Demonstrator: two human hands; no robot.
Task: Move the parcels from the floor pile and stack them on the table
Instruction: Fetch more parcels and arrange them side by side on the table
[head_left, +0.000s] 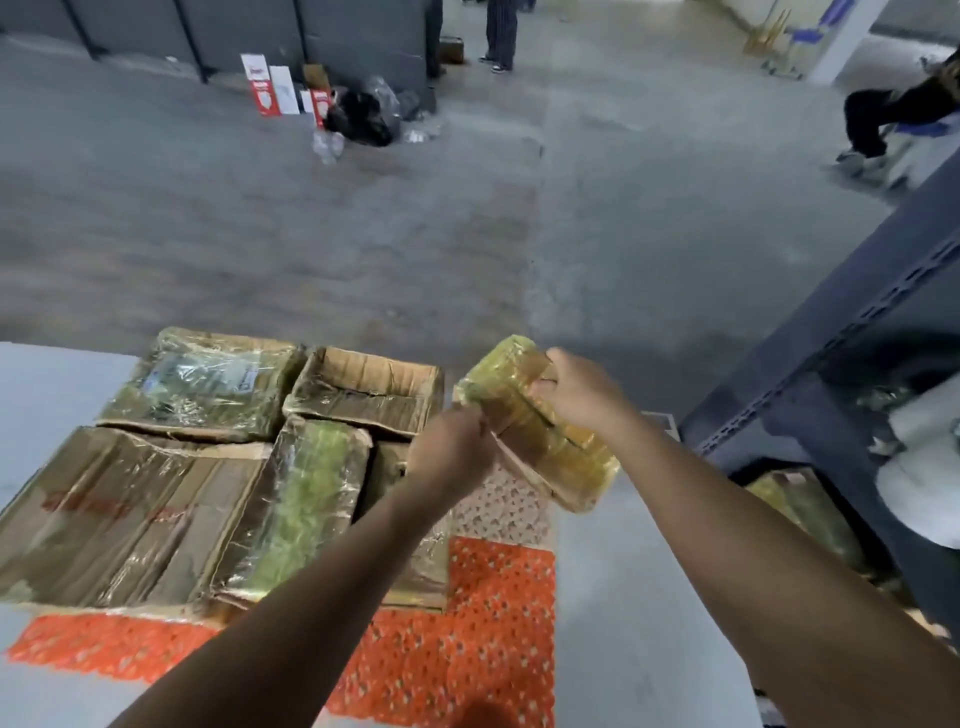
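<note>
Filling the white tabletop (47, 405) up to its far edge, big tape-wrapped brown cardboard parcels (156, 499) leave bare room along the right edge. Above the far right corner tilts a small tape-wrapped cardboard parcel (524, 415), its long axis running far-left to near-right. The left hand (452, 452) pinches its near-left edge, and the right hand (582, 389) curls its fingers round the top.

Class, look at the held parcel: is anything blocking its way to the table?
Nothing visible does. The left hand and right hand hold the parcel over bare cloth, beside the stacked parcels on the table.
</note>
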